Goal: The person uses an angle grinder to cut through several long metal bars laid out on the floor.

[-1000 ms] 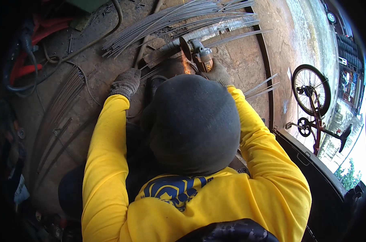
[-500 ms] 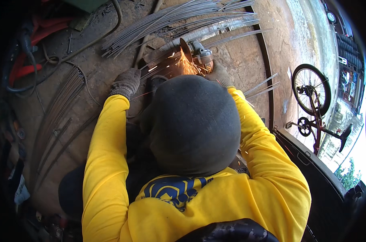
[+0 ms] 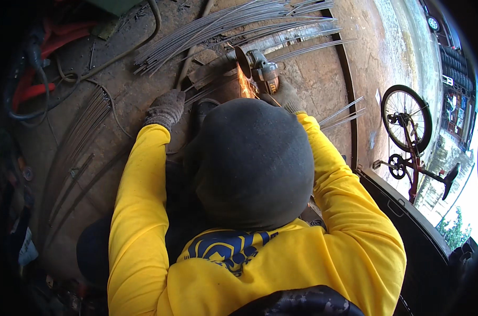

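Observation:
My right hand [image 3: 284, 98], in a light knit glove, is closed around the body of an angle grinder [image 3: 264, 72]. Its round cutting disc [image 3: 243, 61] stands on edge, and a narrow stream of orange sparks [image 3: 245, 87] drops from it. My left hand [image 3: 165, 108], in a grey knit glove, is closed at the left ends of a few thin metal rods [image 3: 201, 94]. These run right toward the sparks, beside a metal block [image 3: 212, 73]. A dark rounded head covering [image 3: 252, 163] hides the ground below the grinder.
Long thin steel rods [image 3: 218, 29] lie bundled beyond the grinder. More rods [image 3: 86, 124] lie at left, near a hose [image 3: 115, 66] and red-handled tools [image 3: 36, 92]. A raised metal edge [image 3: 347, 79] runs along the right; past it stands a bicycle [image 3: 407, 126].
The spark spray has shrunk from a wide leftward fan to a narrow downward stream. The grinder has shifted slightly upward in view. My left hand stays nearly still.

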`<state>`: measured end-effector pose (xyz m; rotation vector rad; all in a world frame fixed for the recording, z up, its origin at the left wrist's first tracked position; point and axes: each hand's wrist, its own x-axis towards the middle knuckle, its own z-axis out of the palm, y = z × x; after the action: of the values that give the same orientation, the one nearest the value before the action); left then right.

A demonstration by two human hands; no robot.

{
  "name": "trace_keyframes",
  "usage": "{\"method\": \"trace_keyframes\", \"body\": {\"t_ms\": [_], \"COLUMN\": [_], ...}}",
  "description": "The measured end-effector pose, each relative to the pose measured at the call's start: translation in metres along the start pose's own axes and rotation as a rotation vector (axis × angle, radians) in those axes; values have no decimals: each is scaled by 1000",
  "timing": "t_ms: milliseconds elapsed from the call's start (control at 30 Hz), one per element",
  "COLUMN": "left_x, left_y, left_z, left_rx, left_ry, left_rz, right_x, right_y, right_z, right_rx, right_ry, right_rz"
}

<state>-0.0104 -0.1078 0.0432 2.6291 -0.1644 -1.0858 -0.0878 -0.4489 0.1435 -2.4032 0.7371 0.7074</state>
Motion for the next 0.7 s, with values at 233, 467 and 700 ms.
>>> {"method": "trace_keyframes", "body": {"t_ms": [233,467,700], "left_x": [-3,-6,-5], "left_y": [5,8,9], "left_z": [-4,-7,-10], "left_rx": [-8,26,5], "left_ry": [-20,-20,-39], "left_rz": [5,-39,-18], "right_x": [-3,3,-2], "right_y": [18,16,9], "right_z": [7,7,-1], "right_rx": [23,30,18], "right_ry": [3,-14,-17], "right_rz": [-22,-15,-18]}}
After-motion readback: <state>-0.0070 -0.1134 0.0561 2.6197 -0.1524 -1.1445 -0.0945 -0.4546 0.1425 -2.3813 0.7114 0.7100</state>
